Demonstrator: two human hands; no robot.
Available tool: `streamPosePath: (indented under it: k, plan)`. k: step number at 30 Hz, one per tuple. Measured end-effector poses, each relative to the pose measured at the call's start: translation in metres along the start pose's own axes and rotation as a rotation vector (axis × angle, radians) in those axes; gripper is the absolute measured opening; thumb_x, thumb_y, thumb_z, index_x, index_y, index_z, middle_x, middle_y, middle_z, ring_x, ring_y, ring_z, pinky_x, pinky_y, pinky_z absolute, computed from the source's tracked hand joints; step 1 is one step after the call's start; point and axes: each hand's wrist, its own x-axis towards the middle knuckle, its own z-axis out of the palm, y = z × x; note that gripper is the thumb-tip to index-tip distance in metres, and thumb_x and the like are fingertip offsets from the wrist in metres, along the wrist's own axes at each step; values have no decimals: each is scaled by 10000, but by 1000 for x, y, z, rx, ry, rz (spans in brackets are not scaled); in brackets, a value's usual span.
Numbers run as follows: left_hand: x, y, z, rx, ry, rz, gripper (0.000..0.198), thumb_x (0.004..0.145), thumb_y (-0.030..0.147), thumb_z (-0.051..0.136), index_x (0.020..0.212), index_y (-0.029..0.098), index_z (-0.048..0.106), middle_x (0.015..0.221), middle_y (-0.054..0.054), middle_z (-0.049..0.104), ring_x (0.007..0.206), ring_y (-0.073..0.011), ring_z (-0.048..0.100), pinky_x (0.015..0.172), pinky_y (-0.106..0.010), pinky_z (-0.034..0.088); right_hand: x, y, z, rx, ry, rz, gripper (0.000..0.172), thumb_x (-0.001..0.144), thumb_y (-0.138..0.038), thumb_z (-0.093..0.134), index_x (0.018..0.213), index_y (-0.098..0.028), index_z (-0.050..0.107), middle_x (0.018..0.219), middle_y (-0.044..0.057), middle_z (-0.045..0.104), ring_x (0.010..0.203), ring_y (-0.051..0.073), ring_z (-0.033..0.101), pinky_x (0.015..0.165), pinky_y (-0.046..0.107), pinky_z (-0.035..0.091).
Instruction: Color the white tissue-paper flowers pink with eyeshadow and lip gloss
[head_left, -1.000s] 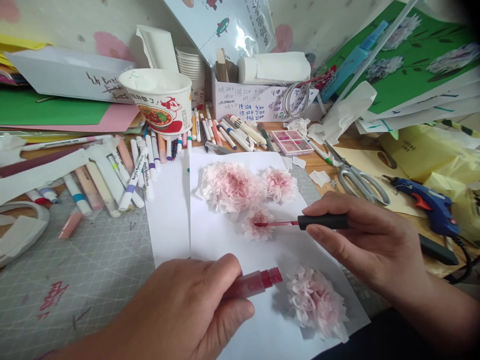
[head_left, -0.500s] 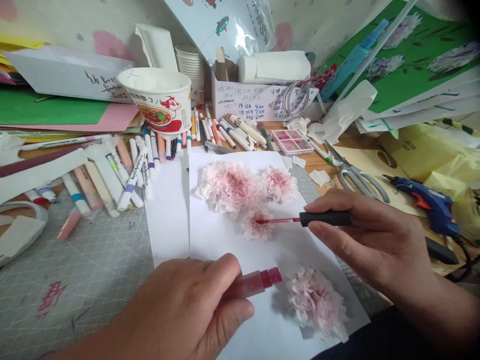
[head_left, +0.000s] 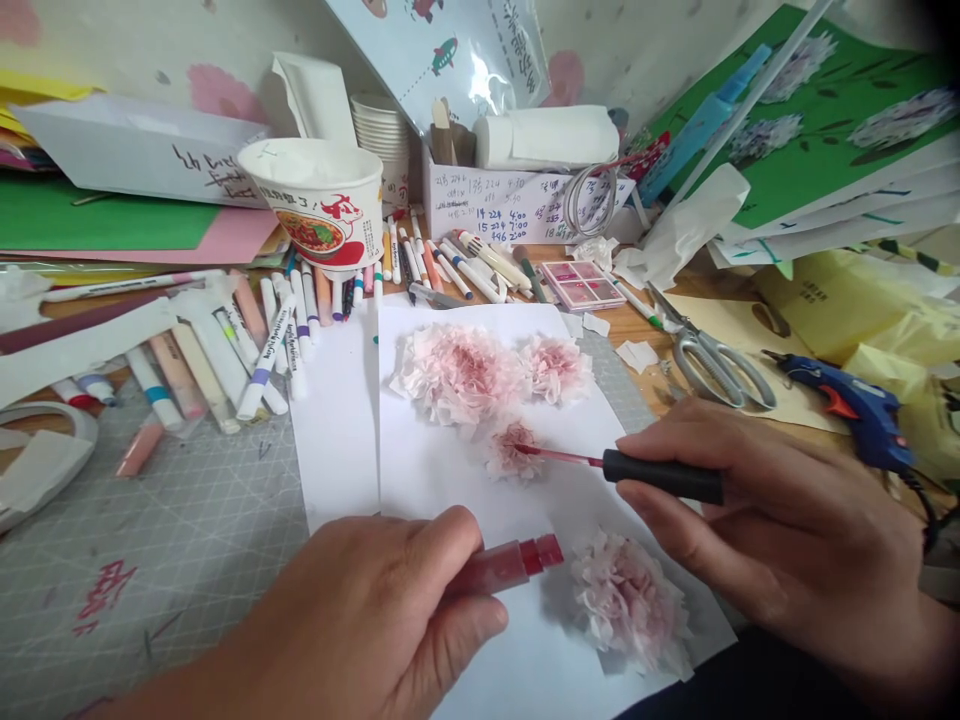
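My left hand (head_left: 390,610) is closed around an open lip gloss tube (head_left: 499,567) of dark pink, its uncapped neck pointing right. Between thumb and fingers, my right hand (head_left: 757,500) pinches the black-capped lip gloss wand (head_left: 660,474). The wand's tip touches the reddish centre of a small tissue-paper flower (head_left: 510,458). Above it on the white paper (head_left: 442,480) lie a large pink-tinted flower (head_left: 457,372) and a medium one (head_left: 556,370). A paler paper flower (head_left: 631,605) sits at lower right, between the tube and my right hand.
Many markers (head_left: 270,350) lie behind and left, beside a paper bowl (head_left: 319,205). Scissors (head_left: 716,360) and a blue glue gun (head_left: 847,405) rest on the right. A pink palette (head_left: 581,286) stands near the lettered box (head_left: 517,205). A grey cutting mat (head_left: 187,530) covers the left.
My right hand has shifted slightly right and down, and the wand now slopes more, its tip still at the small flower's centre. My left hand has stayed nearly still.
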Motion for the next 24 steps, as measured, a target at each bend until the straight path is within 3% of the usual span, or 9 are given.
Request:
streamPosePath:
  k: [7, 24]
  plan:
    - [0, 0, 0, -4, 18, 24, 419, 1006, 559, 325, 845, 249, 557, 687, 47, 677, 601, -180, 641, 553, -285, 384, -1, 1, 8, -5, -8, -61, 86, 844, -153, 694, 910, -145, 638, 684, 66, 692, 557, 131, 614, 484, 266, 491]
    - [1, -3, 3, 7, 6, 66, 390, 1012, 535, 333, 862, 249, 552, 697, 38, 685, 599, -192, 650, 532, -298, 371, -2, -6, 5, -89, 7, -89, 66, 862, -169, 675, 883, -172, 613, 694, 59, 701, 604, 160, 657, 516, 289, 518]
